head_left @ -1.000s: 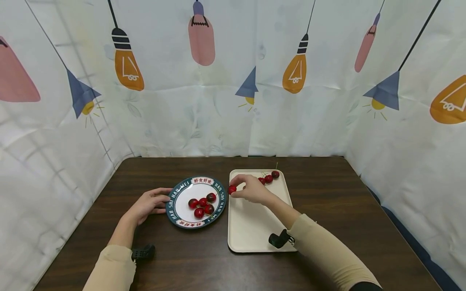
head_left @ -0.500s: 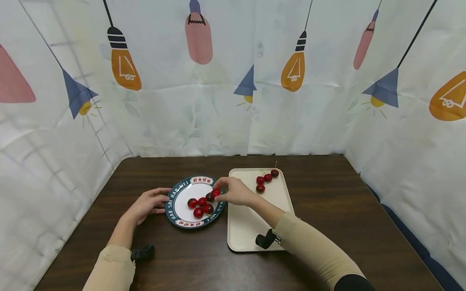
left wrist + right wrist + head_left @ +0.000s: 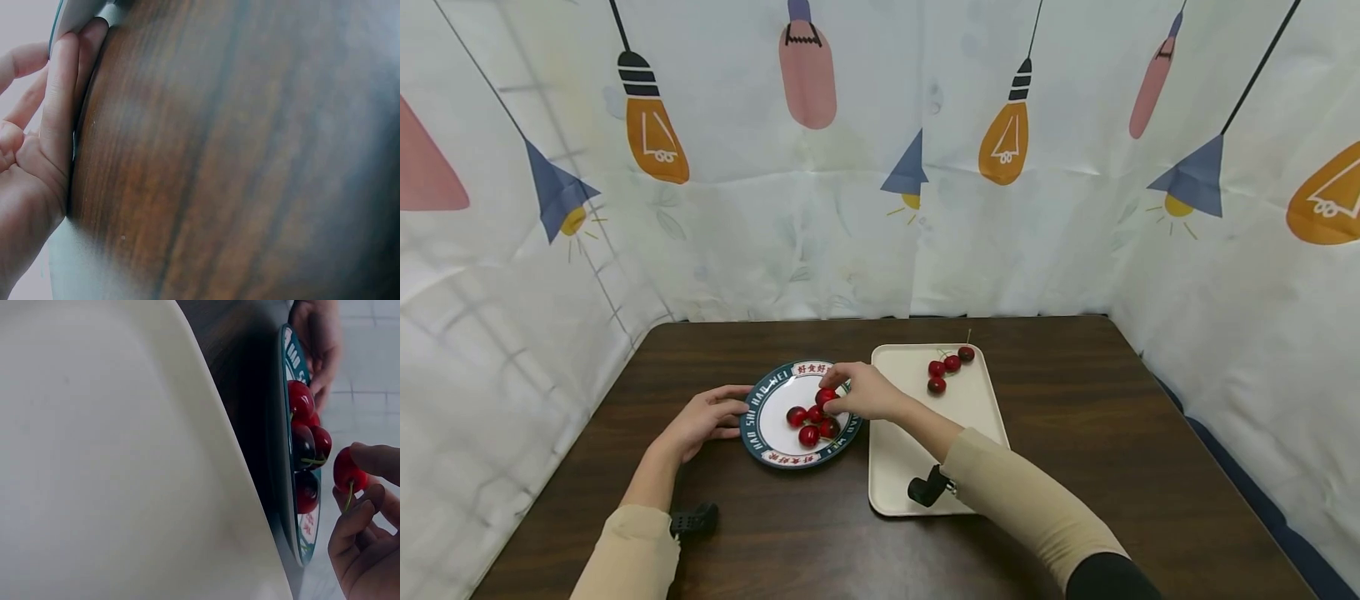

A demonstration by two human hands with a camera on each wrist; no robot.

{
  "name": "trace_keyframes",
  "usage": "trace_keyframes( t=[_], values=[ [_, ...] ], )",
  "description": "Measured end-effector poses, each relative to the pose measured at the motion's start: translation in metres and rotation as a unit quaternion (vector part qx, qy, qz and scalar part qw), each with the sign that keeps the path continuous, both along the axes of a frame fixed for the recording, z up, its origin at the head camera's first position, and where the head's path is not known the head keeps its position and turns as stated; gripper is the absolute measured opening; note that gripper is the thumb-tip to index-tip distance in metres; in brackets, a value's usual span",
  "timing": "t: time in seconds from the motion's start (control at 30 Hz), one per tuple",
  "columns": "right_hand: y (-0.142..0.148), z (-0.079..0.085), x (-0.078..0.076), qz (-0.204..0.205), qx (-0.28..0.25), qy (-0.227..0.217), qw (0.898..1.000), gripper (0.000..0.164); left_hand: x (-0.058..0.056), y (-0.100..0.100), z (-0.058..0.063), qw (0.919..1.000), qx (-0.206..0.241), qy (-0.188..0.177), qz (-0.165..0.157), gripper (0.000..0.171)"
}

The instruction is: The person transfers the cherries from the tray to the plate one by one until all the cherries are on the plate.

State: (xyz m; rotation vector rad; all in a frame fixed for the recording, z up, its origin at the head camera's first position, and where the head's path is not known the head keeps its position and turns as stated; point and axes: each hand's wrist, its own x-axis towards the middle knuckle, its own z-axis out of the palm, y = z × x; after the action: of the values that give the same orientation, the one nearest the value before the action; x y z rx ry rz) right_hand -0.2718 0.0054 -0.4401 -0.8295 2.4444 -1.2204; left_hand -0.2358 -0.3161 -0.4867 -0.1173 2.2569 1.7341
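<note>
On the table, the tray sits right of the plate. My left hand touches the plate's rim, fingers loosely extended; my right hand pinches a cherry over the plate, near other cherries; four more lie at the tray's far end.

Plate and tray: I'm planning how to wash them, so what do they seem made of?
Plate: perhaps smooth melamine or glazed ceramic, being white with crisp print; can't tell which. Tray: likely satin plastic, from its even cream colour and rounded corners.

Plate rim: white "SHI HAO WEI"; red "好食好" on pale panel.
</note>
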Motion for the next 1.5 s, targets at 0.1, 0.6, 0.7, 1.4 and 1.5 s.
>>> trace_keyframes(
  t=[0.1, 0.6, 0.7, 1.4, 1.5],
  values=[
    [-0.004, -0.002, 0.0, 0.0, 0.006, -0.003, 1.0, 0.029, 0.0, 0.0, 0.001, 1.0, -0.003, 0.0, -0.001, 0.056],
    [-0.022, -0.003, -0.003, 0.0, 0.002, -0.001, 1.0, 0.029, 0.0, 0.001, 0.003, 1.0, -0.001, 0.0, -0.001, 0.056],
    [-0.025, -0.002, -0.005, -0.002, 0.004, 0.003, 1.0, 0.031, -0.001, 0.0, 0.002, 1.0, 0.0, 0.0, -0.003, 0.057],
    [-0.026, 0.0, -0.007, -0.005, 0.01, 0.015, 1.0, 0.032, 0.002, 0.002, 0.001, 1.0, -0.004, 0.004, 0.0, 0.056],
    [-0.022, 0.0, -0.007, -0.003, 0.005, 0.016, 1.0, 0.034, 0.002, 0.002, 0.001, 1.0, -0.004, 0.003, 0.001, 0.056]
  ],
)
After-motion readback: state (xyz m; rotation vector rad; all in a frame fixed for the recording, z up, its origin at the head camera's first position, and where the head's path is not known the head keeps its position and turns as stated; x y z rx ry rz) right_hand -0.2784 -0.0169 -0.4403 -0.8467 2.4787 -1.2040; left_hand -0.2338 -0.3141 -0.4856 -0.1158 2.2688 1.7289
